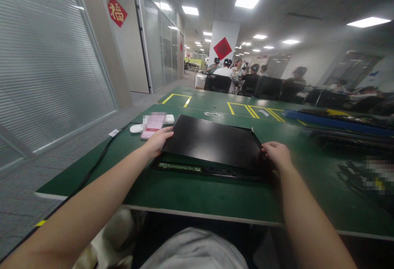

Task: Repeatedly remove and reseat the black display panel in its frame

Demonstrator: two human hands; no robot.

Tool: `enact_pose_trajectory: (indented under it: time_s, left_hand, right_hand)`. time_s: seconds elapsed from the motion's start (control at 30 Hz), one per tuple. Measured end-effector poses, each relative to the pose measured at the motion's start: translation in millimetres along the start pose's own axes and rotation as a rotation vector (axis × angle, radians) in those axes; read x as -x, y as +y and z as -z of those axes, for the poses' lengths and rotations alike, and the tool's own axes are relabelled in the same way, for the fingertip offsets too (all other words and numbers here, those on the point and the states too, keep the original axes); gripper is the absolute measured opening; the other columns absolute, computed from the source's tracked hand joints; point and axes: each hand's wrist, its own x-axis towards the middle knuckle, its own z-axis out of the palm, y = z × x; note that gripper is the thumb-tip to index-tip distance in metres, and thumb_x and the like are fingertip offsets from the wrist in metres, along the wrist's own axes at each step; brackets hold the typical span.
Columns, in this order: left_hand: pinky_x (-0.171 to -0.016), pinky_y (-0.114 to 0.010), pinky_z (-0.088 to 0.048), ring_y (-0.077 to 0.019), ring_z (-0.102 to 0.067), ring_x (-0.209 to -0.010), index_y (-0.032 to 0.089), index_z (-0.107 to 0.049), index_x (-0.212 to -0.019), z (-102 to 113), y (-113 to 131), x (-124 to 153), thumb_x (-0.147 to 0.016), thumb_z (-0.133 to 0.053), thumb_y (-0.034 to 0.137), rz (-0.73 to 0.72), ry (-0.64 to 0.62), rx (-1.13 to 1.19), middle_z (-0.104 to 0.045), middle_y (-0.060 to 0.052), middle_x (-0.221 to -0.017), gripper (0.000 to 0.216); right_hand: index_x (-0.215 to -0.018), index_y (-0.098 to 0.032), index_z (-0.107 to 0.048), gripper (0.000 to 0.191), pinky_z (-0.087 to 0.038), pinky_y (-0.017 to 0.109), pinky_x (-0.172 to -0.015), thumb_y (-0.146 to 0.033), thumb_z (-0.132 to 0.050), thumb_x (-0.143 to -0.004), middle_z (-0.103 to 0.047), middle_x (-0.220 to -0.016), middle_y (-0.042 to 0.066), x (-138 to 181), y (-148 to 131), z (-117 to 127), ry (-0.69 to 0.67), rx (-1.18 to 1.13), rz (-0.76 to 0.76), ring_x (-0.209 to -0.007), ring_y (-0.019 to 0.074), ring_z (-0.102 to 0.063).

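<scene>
Black display panel (pixel 212 139) over there stretches lengthwise from the person's left hand (pixel 158 140), gripping its left edge, to the right hand (pixel 278 155), pinching its right

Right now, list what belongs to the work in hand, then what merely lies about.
Likely in the work:
glossy black rectangular panel, gripped by left hand and right hand
long black strip with green circuit board, along the panel's near edge

Apparently lying about:
phone with pink screen
small white rounded object beside it
long black cable
long blue tray
</scene>
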Motion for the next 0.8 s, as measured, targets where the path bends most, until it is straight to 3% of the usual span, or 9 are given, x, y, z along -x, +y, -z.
enact_pose_trajectory:
  time_s: [0.53,0.8]
  left_hand:
    - [-0.056,-0.025,-0.055,-0.0196,-0.073,-0.066,0.015,-0.061,-0.128,1.1,-3.9,1.0,-0.082,-0.061,0.007,-0.027,-0.044,-0.056,-0.078,-0.007,-0.084,0.047]
    - [-0.054,-0.025,-0.055,-0.0182,-0.072,-0.063,0.014,-0.059,-0.128,-3.5,-1.5,2.5,-0.086,-0.057,0.007,-0.007,0.047,-0.102,-0.076,-0.006,-0.077,0.042]
  right_hand:
    - [-0.083,-0.020,-0.075,0.025,-0.046,0.030,-0.058,-0.036,-0.060,-0.072,-0.076,-0.083,0.007,-9.4,8.7,-3.4,-0.005,0.018,0.020,-0.059,0.0178,-0.063]
    - [-0.084,-0.020,-0.076,0.026,-0.045,0.030,-0.056,-0.036,-0.060,-0.071,-0.076,-0.082,0.007,-7.3,5.3,-1.4,-0.007,0.025,0.006,-0.061,0.0189,-0.064]
